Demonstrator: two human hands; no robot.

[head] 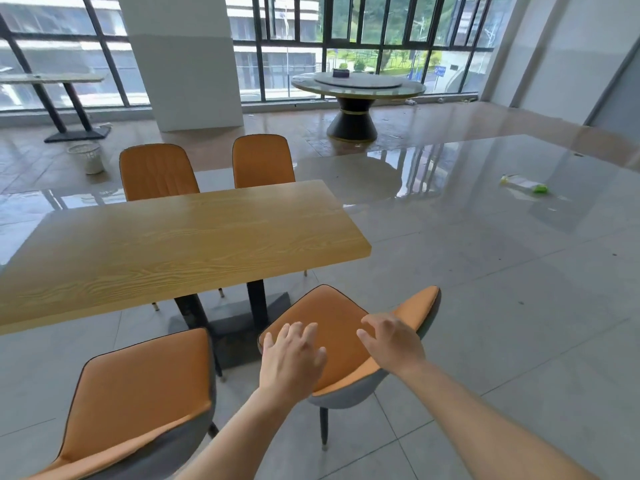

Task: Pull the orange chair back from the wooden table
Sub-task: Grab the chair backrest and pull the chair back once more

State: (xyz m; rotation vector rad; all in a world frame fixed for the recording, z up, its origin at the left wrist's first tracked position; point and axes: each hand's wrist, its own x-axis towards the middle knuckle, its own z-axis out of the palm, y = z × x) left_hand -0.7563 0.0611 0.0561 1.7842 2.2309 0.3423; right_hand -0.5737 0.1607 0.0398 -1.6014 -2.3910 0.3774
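Note:
An orange chair [337, 317] with a grey shell and dark legs stands off the right end of the wooden table [166, 244], turned at an angle, its seat clear of the tabletop. My left hand [292, 358] hovers over the seat's near left edge, fingers spread, holding nothing. Over the backrest on the right, my right hand [393, 342] has its fingers spread and curled; I cannot tell whether it touches the top edge.
A second orange chair [138, 393] stands to the left, near the table. Two more orange chairs [157, 173] are on the far side. A round table [356, 88], a white pillar [183, 60], a white basket [86, 157] and a bottle [524, 185] on the grey tile floor lie beyond.

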